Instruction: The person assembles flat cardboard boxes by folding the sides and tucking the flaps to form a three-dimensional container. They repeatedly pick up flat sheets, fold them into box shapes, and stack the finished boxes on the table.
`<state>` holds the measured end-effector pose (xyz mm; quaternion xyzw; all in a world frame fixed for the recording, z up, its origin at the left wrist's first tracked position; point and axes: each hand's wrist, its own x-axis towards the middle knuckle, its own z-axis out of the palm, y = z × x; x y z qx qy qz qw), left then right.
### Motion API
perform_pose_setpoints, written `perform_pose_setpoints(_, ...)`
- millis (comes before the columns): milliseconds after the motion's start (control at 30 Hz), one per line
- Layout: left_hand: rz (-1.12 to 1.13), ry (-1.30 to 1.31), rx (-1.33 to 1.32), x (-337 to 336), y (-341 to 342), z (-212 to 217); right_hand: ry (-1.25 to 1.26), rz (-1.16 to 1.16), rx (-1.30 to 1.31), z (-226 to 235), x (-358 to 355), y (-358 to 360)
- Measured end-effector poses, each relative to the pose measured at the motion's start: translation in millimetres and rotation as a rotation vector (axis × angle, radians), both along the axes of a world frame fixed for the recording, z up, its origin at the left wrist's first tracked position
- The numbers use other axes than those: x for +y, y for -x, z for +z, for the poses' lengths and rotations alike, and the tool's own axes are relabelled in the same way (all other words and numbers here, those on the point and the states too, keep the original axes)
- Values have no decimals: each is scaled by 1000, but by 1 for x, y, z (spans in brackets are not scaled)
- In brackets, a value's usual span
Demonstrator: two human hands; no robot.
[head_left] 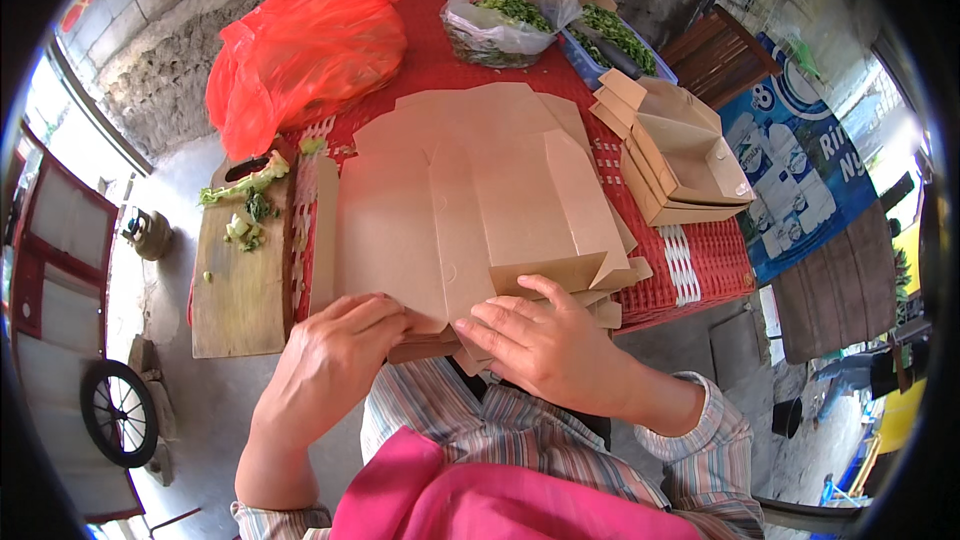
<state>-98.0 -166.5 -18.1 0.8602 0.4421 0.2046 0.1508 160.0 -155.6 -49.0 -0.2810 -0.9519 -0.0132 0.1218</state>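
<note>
A flat brown cardboard box blank (525,195), creased and partly folded, lies before me on top of more cardboard sheets. My left hand (335,355) grips its near edge left of the middle, the fingers bent together over the board. To the right, my right hand (545,345) holds the near edge by a crease, its thumb side close to a raised flap (550,270). Part of the right fingers' grip is hidden under the board. Along the left side, a narrow strip of the blank (324,230) stands folded up.
The red woven table (690,285) carries everything. Left of the blank lies a wooden cutting board (235,290) with vegetable scraps (242,230); a red plastic bag (300,60) sits behind. Folded boxes (690,155) are stacked right, near a clear bag of chopped greens (510,15) and a blue tray (585,60).
</note>
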Motion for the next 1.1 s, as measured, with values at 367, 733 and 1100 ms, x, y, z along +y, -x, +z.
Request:
perform_pose_setpoints(367, 33, 115, -25, 39, 7, -16, 190, 55, -36, 29, 29, 5)
perform_pose_setpoints(733, 50, 413, -141, 55, 8, -12, 540, 172, 64, 30, 69, -6)
perform_pose_setpoints(1100, 37, -90, 25, 45, 2, -28, 548, 45, 169, 15, 82, 6)
